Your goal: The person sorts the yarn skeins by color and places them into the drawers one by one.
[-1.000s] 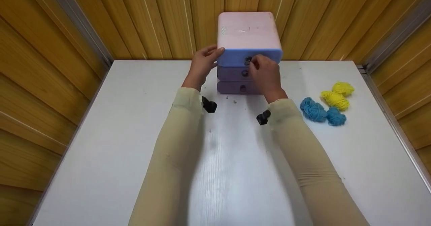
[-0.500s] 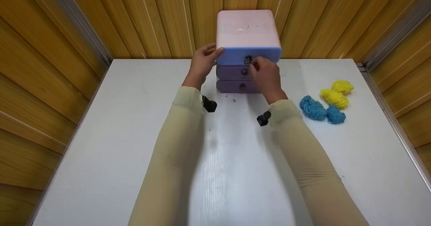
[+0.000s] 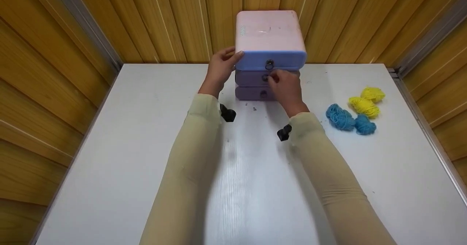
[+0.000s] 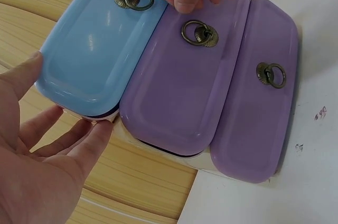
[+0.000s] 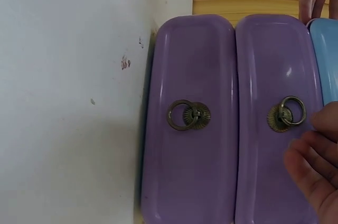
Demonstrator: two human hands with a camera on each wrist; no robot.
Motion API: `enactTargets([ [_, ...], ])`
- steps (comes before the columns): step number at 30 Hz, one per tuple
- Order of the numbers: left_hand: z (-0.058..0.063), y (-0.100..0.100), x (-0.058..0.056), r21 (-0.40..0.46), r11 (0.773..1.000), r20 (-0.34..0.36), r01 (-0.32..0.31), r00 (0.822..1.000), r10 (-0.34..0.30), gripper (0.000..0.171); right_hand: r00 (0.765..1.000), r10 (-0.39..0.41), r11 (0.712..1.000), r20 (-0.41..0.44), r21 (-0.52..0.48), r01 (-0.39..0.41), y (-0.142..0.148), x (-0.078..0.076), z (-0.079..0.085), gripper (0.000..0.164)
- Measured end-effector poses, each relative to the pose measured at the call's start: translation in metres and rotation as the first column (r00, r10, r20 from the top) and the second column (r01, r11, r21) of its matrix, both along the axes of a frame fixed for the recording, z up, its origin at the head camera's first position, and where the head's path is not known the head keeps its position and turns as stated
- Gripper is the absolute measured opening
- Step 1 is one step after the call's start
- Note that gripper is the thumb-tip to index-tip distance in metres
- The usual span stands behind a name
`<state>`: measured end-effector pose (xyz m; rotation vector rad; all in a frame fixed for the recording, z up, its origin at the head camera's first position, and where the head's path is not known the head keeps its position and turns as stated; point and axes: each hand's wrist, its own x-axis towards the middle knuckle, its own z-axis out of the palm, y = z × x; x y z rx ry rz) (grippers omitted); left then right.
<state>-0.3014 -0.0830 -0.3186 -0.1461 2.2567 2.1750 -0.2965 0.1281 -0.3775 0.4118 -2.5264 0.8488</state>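
A small chest of drawers (image 3: 270, 29) has a pink top, a blue top drawer (image 4: 97, 44) and two purple drawers below. Each drawer front carries a brass ring pull. My left hand (image 3: 219, 68) steadies the chest's upper left corner, thumb at the blue drawer's edge and fingers extended along the side. My right hand (image 3: 286, 88) is in front of the middle purple drawer (image 4: 177, 84), fingers loosely bent. Its fingertips are close beside the middle ring pull (image 5: 292, 111), with a small gap in the left wrist view. The bottom drawer (image 5: 190, 182) looks pushed in.
Blue yarn bundles (image 3: 340, 118) and yellow yarn bundles (image 3: 365, 107) lie on the white table (image 3: 109, 157) to the right. Wood-panelled walls (image 3: 175, 26) enclose the back and sides. Small dark specks mark the tabletop before the chest.
My right hand has left the blue drawer's ring pull and moved down to the middle drawer's ring. My left hand stays at the chest's corner.
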Motion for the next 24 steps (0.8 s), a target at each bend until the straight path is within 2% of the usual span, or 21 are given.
enactTargets([
  [5, -0.001, 0.000, -0.001, 0.002, 1.000, -0.012, 0.001, 1.000, -0.001, 0.059, 1.000, -0.001, 1.000, 0.000, -0.002, 0.001, -0.005, -0.002, -0.005, 0.022],
  [13, -0.003, 0.001, -0.002, 0.011, 1.000, -0.004, -0.007, 1.000, 0.007, 0.057, 0.997, -0.028, 1.000, 0.067, 0.010, 0.027, -0.010, -0.003, -0.006, 0.023],
  [19, -0.002, 0.001, -0.002, 0.011, 1.000, -0.011, -0.011, 1.000, 0.011, 0.059, 0.999, -0.043, 0.996, -0.007, 0.077, 0.043, -0.012, -0.001, -0.006, 0.021],
  [24, -0.004, 0.000, 0.000, 0.010, 1.000, -0.023, -0.010, 1.000, 0.011, 0.060, 0.998, -0.033, 0.996, -0.047, 0.086, 0.037, -0.013, -0.001, -0.008, 0.018],
])
